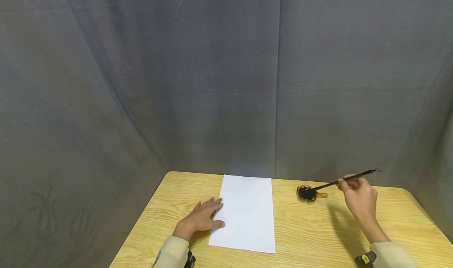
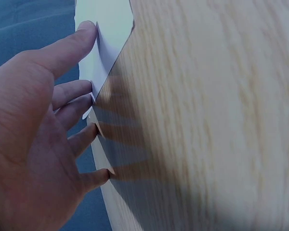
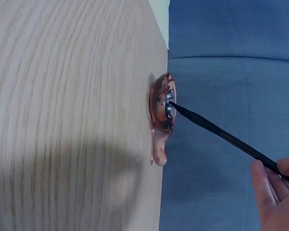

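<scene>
Head view: the bottom edge cuts off the table (image 1: 301,230), the left sleeve (image 1: 172,252) and the right sleeve (image 1: 393,255). The left hand (image 1: 201,217) covers part of the paper's (image 1: 245,217) left margin. The tip of the brush (image 1: 329,184) cannot be distinguished from the ink (image 1: 306,193) in the dish (image 1: 321,195). Left wrist view: the top edge cuts off the paper. Right wrist view: the right edge cuts off the brush and the right hand (image 3: 278,199).
</scene>
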A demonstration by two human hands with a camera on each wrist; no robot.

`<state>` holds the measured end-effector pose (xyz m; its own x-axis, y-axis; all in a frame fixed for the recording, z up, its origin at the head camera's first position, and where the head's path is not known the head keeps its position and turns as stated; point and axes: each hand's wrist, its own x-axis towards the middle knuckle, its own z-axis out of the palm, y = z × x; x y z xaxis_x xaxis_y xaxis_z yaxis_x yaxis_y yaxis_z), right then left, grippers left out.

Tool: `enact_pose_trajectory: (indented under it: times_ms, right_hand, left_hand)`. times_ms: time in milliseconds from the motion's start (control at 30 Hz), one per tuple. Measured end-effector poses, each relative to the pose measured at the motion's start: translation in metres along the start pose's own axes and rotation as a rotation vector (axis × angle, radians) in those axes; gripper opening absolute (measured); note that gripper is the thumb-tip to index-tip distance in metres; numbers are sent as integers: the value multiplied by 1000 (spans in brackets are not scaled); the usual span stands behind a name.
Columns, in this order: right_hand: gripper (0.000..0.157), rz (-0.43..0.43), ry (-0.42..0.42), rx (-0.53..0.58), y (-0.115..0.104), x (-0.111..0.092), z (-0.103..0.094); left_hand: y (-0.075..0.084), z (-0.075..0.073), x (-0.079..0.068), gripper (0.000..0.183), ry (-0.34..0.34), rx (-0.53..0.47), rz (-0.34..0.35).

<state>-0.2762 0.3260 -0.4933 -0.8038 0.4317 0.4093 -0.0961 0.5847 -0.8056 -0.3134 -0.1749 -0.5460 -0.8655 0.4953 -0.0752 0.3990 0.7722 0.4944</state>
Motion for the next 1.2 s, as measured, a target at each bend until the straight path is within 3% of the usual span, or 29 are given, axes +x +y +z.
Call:
enact_pose_trajectory:
  times_ms: [567,1200]
  right_hand:
    - [28,49,-53,-59,15,-2,5]
    - [22,-65,8,-124,2,-3,5]
  left_hand:
    - [0,-3,0,76,-30,-19,3]
    - [0,-2,1,76,-25,-15,-14]
